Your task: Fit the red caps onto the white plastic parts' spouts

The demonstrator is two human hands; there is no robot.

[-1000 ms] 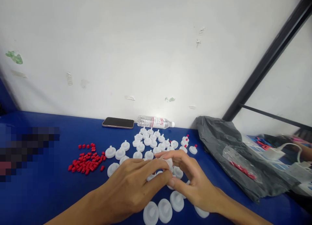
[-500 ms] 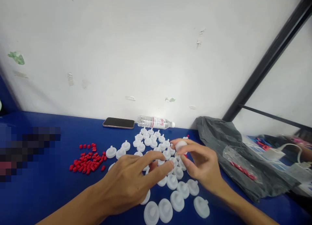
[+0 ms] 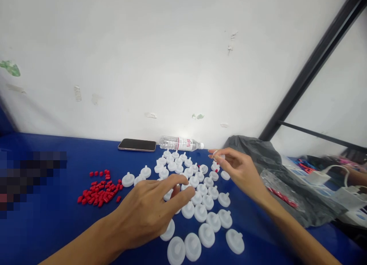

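Note:
Many white plastic caps (image 3: 206, 235), round discs with a short spout, lie spread over the blue table. My left hand (image 3: 155, 207) hovers over the near-left part of them, thumb and index finger apart; its other fingers are partly hidden, and I see nothing between thumb and index. Beyond the right side of the spread, my right hand (image 3: 239, 167) pinches a white cap (image 3: 219, 157) between its fingertips, mostly covered by them. A few caps with red bits (image 3: 216, 169) on them lie just below that hand. Left of the caps is a pile of small red plastic pieces (image 3: 100, 192).
A phone (image 3: 137, 145) and a clear plastic bottle (image 3: 183, 143) lie along the white wall. At right a dark grey plastic bag (image 3: 249, 150) carries a clear bag of red pieces (image 3: 282, 196). Power strips with a white plug (image 3: 318, 177) stand beyond, near another person's hand (image 3: 357, 177).
My right hand has moved up and away, past the far right edge of the caps, with the white cap in its fingers. My left hand stays nearly in place. The view has shifted slightly.

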